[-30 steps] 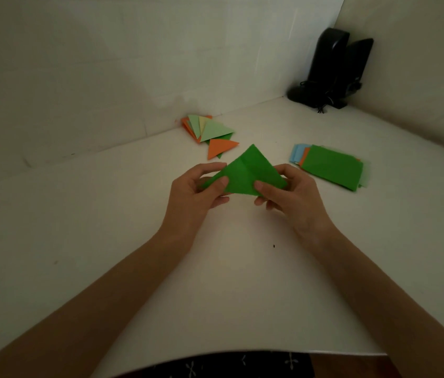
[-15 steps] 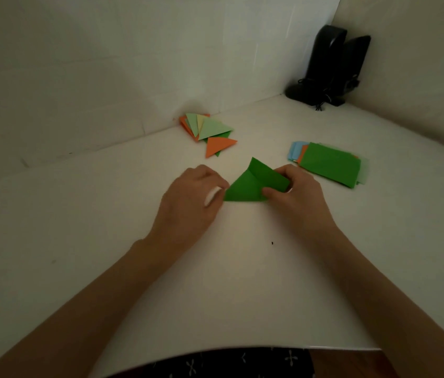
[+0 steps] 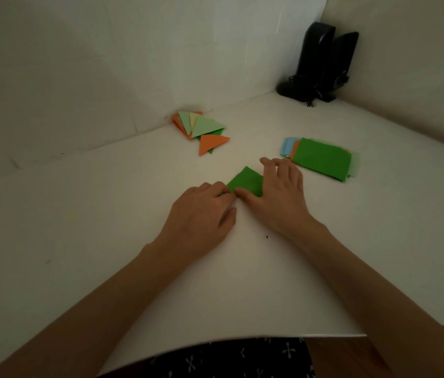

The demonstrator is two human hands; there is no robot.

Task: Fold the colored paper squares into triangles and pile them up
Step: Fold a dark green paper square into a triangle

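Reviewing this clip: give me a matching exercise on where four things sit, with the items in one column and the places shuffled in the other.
1. folded green paper
2. triangle pile
3. square stack
4. black speakers

A. in the far right corner
B. pressed flat in the middle
C. against the back wall
D. lying unfolded on the right

Pairs: 1-B, 2-C, 3-D, 4-A

Home desk corner: white table [image 3: 106, 241], speakers [image 3: 322, 61]

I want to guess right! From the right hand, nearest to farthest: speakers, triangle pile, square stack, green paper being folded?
1. Green paper, under the right hand.
2. Square stack, just right.
3. Triangle pile, back left.
4. Speakers, far right corner.
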